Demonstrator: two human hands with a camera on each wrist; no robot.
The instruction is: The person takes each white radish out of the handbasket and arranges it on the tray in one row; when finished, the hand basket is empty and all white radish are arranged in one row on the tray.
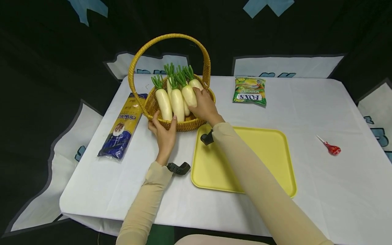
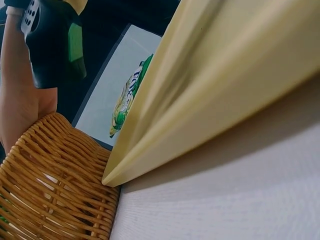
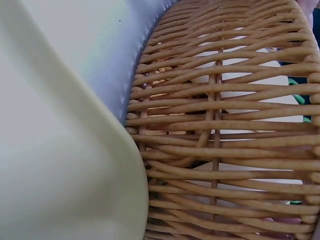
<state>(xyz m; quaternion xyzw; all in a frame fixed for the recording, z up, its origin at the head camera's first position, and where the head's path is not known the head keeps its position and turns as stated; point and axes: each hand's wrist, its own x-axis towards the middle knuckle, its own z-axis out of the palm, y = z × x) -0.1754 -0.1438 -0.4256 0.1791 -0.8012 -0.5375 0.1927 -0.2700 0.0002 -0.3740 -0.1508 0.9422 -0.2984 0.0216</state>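
A wicker basket (image 1: 186, 126) with a tall hooped handle holds several white radishes (image 1: 164, 104) with green stalks, tops pointing to the far side. My left hand (image 1: 164, 137) grips the basket's near rim, fingers over the edge. Reaching into the right side of the basket, my right hand (image 1: 204, 106) holds a white radish (image 1: 189, 96) between thumb and fingers. That radish leans among the others; its lower end is close to my thumb. Both wrist views show the basket's woven wall (image 2: 60, 185) (image 3: 225, 115) close up, with the left hand's fingers out of sight there.
A yellow tray (image 1: 260, 153) lies right against the basket's near side, under my right forearm. Left of the basket is a yellow and blue pasta packet (image 1: 122, 127). A green Fox's candy bag (image 1: 249, 91) lies at the back, a red lollipop (image 1: 333, 149) at the right.
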